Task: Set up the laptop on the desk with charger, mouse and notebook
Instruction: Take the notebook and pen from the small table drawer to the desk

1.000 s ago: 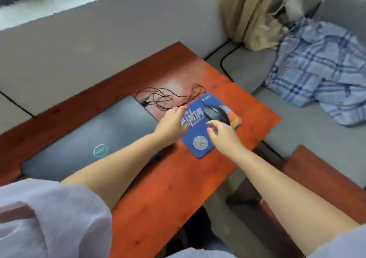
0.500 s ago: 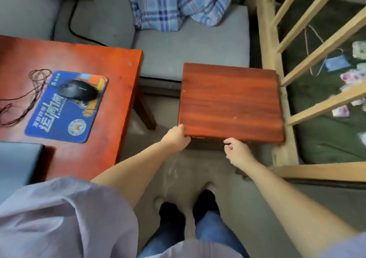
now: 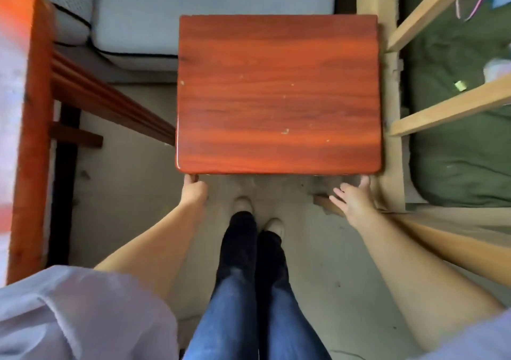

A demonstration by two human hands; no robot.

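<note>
While the red wooden stool (image 3: 278, 94) fills the head view, its near-left corner is gripped by the left hand (image 3: 194, 191); the right hand (image 3: 351, 200) is spread wide at its near-right corner. Only the desk (image 3: 30, 110) edge is seen, far left.

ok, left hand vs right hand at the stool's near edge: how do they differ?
The left hand is curled, fingers tucked under the stool at its near left corner; the right hand is open, fingers spread, at the near right corner. Left looks to be gripping; whether the right touches the stool can't be told. Both are bare and reach the same near edge.
</note>
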